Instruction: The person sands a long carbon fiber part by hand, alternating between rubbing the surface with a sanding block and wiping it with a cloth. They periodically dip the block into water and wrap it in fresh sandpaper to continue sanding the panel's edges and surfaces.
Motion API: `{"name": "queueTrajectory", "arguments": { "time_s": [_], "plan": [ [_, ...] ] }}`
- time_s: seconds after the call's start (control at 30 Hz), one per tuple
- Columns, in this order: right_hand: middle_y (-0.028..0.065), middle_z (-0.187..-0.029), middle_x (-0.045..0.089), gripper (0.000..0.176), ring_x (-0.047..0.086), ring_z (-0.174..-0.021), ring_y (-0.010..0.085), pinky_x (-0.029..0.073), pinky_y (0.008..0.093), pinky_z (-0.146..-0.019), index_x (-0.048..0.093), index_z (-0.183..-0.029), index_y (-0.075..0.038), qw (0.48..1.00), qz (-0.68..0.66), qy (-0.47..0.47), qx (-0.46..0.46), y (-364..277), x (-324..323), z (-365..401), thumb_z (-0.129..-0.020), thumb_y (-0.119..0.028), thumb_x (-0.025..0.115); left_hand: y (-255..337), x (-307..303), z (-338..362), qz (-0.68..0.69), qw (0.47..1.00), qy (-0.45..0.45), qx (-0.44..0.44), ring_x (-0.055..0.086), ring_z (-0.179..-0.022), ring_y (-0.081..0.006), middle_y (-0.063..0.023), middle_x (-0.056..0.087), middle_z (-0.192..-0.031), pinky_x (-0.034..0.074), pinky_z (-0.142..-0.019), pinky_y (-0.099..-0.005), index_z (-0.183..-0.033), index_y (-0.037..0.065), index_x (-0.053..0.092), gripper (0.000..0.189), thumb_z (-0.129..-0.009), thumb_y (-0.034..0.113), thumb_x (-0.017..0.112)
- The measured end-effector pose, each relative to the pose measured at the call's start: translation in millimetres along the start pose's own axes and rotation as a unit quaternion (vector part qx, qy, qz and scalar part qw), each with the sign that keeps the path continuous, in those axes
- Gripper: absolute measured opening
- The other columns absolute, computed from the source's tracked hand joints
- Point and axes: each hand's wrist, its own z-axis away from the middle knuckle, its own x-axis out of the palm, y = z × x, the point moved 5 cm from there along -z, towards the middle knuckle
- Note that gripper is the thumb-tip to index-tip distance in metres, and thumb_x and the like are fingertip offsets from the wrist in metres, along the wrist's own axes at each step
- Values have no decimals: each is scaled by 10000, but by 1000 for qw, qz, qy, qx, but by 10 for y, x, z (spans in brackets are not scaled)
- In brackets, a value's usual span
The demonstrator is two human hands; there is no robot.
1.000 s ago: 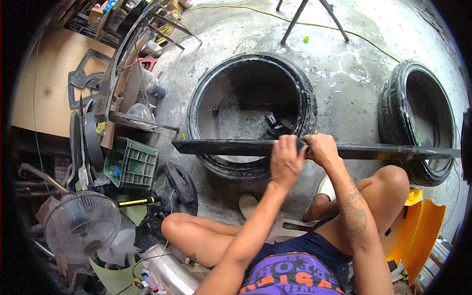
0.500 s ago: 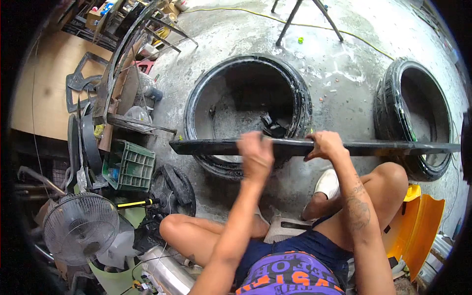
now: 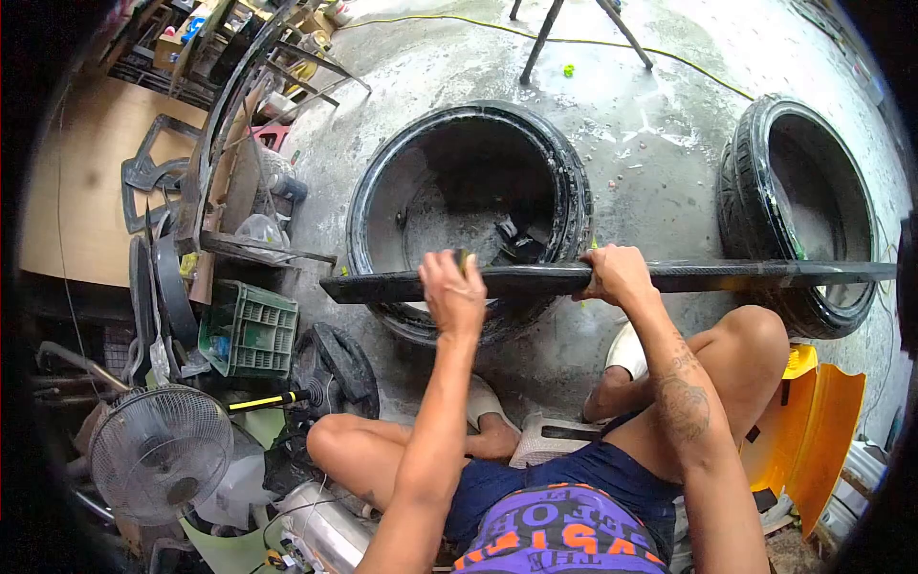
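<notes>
A long, glossy black panel with a woven, carbon-like look on its right part lies crosswise before me, over the near parts of two tires. My right hand is closed around it near its middle, thumb on the near side. Closer to the panel's left end, my left hand is closed on a small dark block with a yellowish edge, mostly hidden by the fingers, right at the panel's top edge. Dark scraps lie inside the left tire. The right tire leans under the panel's other end.
At left stand a fan, a green crate and a metal-framed rack beside a wooden board. A yellow panel is beside my right knee. Stand legs and a yellow hose are farther off.
My left hand has moved left along the panel, and the small block now shows at its fingers. My right hand keeps its hold on the panel. The view has shifted slightly.
</notes>
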Motion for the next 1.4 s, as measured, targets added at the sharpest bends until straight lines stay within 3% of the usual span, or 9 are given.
{"name": "queueTrajectory", "arguments": {
  "time_s": [0.17,0.33,0.53,0.7,0.77,0.97,1.17,1.23,1.4],
  "plan": [
    [153,-829,734,420,728,-829,321,569,435,-759,772,-950,-147,999,29,38,23,66,62,-46,-655,-432,859,1295,396,291,85,987,-63,124,534,-913,-389,-208,547,-943,457,-808,-477,-901,6,582,240,-869,221,683],
    [142,-867,744,455,729,-846,327,567,439,-775,782,-975,-162,1000,-15,22,11,-67,-129,59,-639,-456,872,135,99,-85,-5,998,-51,26,559,-867,-362,-193,576,-911,463,-774,-501,-809,18,602,233,-898,228,648],
    [161,-910,746,463,731,-859,326,572,433,-778,781,-981,-162,999,20,4,45,40,29,-31,-635,-457,871,1340,502,264,34,993,-77,89,564,-941,-364,-188,589,-925,513,-832,-445,-849,22,645,167,-822,184,616],
    [160,-874,743,435,727,-832,335,571,451,-747,776,-954,-137,999,-10,36,-12,-87,-144,124,-661,-448,853,-70,-27,-156,-63,991,-117,26,572,-910,-364,-193,584,-907,488,-843,-467,-837,-12,631,258,-883,242,622],
    [138,-870,728,394,696,-825,369,546,466,-751,759,-1053,-145,998,-2,48,-27,-146,-148,144,-712,-332,824,-912,-181,-169,-80,996,-29,-26,556,-896,-367,-194,587,-925,478,-784,-489,-841,19,627,244,-872,256,672],
    [124,-1091,653,535,644,-983,333,475,449,-872,669,-1236,-151,990,36,132,-28,-287,62,512,-740,-281,823,698,-135,476,71,996,-53,19,531,-917,-363,-193,561,-918,452,-842,-475,-900,11,590,244,-894,242,669],
    [198,-1138,600,554,613,-1072,377,475,485,-907,549,-1268,-37,994,76,35,-68,-362,118,525,-738,-105,693,-744,-575,591,-61,996,37,-60,529,-911,-377,-197,561,-961,457,-803,-477,-966,-12,618,239,-894,210,667],
    [196,-1131,595,577,612,-1082,377,475,494,-902,536,-1284,-40,994,86,23,-58,-359,142,472,-735,-115,699,-278,-477,598,-17,988,-95,-119,528,-896,-374,-189,554,-953,457,-785,-469,-976,-2,602,274,-883,243,682],
    [198,-1138,592,584,609,-1090,382,471,517,-904,524,-1302,-46,995,84,-1,-49,-372,121,497,-746,-108,689,600,-195,761,74,996,-48,21,533,-877,-368,-186,564,-893,437,-787,-487,-892,23,597,245,-847,240,700]
  ]
}}
